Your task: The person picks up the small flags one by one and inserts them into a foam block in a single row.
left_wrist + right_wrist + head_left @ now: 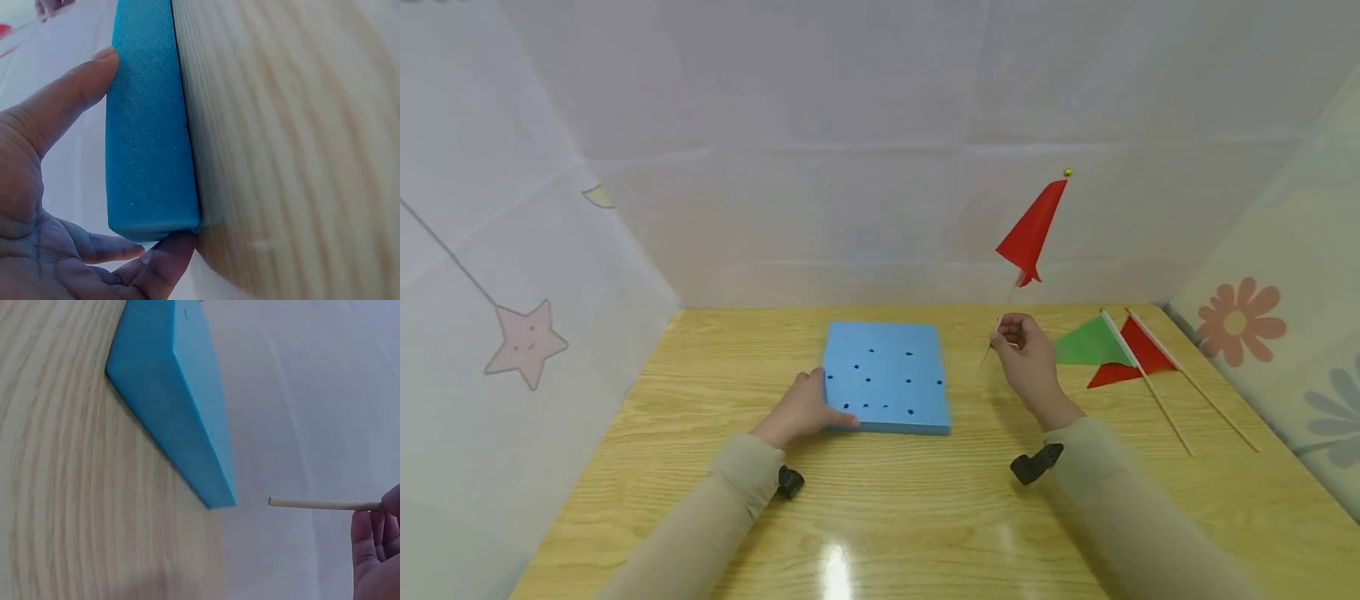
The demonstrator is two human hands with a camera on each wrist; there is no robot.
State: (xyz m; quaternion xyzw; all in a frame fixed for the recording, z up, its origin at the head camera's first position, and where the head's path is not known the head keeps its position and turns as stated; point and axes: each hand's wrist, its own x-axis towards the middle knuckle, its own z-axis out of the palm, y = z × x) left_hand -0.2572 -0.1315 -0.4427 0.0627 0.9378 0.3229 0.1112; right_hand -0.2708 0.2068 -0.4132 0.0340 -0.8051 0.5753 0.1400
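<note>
A blue foam block (pixel 887 333) with several small dark holes in its top lies flat on the table. My left hand (pixel 805 408) holds its near left corner, thumb along the front edge and fingers against the left side; the left wrist view shows the thumb and fingertips (pixel 172 250) touching the foam. Right of the block and above the table, my right hand (pixel 1028 358) pinches the wooden stick of a small red flag (pixel 1036 229). The flag tilts to the right, with a gold tip on top. In the right wrist view, the stick's bare lower end (pixel 312 504) points towards the block, apart from it.
A green flag (pixel 1097 342) and another red flag (pixel 1142 346) lie on the right of the wooden table (pixel 880 517), their sticks pointing towards the near right. Pale printed curtains (pixel 850 208) stand behind and at both sides.
</note>
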